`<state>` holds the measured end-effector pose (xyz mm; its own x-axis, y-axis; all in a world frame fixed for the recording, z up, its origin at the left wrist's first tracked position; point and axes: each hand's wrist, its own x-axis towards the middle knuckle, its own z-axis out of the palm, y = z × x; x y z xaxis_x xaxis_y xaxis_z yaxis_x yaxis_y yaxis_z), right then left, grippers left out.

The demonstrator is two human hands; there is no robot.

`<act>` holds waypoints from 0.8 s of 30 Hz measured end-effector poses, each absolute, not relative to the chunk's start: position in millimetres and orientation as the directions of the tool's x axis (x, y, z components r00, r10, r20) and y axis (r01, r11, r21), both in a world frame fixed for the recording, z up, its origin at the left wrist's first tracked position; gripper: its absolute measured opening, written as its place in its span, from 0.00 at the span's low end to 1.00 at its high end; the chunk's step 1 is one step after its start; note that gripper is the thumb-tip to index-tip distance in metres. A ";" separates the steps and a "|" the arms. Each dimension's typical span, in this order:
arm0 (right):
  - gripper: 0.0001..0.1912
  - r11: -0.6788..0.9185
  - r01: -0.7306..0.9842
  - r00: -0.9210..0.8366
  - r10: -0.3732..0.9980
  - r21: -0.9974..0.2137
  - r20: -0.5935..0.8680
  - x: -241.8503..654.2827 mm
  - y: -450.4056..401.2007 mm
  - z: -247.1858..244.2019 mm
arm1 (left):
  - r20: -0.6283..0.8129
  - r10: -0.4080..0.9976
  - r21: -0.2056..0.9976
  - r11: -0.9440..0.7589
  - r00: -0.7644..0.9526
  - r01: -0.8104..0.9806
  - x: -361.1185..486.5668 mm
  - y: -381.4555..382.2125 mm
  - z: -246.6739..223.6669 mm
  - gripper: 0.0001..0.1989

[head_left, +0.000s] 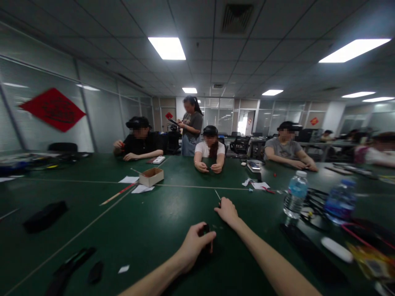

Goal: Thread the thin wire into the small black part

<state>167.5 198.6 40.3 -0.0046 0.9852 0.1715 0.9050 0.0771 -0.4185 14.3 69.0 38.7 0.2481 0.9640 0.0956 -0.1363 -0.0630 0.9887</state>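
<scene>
Left hand (193, 248) closed around a small black object (206, 235), fingers curled over it, above the green table (148, 230), lower centre of the head view. Right hand (227, 211) open, fingers loose, nothing visible in it; thin white stick (217, 194) just beyond the fingertips.

To the right: clear water bottle (296, 194), a second bottle with blue inside (341, 201), black coiled cable (314, 209) between and behind them, white oblong object (336, 249). Bottle labels too blurred to read.

To the left: small cardboard box (151, 176) beside white paper sheets (128, 179), red-and-wood stick (119, 194), black pouch (45, 216).

Across the table, three seated people (210, 148) work with their hands; one person stands (191, 125) behind. Red diamond sign (52, 109) on the glass wall, its writing unreadable.
</scene>
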 end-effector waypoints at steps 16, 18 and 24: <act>0.13 0.079 0.085 -0.325 0.945 -0.993 0.047 192.1 98.2 22.9 | 0.129 0.922 0.992 -0.122 0.366 -0.043 13.3 69.4 33.3 0.12; 0.15 0.056 -0.021 -0.331 0.942 -0.998 0.060 195.5 85.6 21.3 | 0.132 0.912 0.991 -0.136 0.389 -0.018 14.7 68.5 34.2 0.13; 0.07 0.168 -0.062 -0.292 0.940 -0.984 0.179 206.3 75.1 34.2 | 0.154 0.884 0.982 -0.185 0.441 0.027 18.3 66.1 35.4 0.17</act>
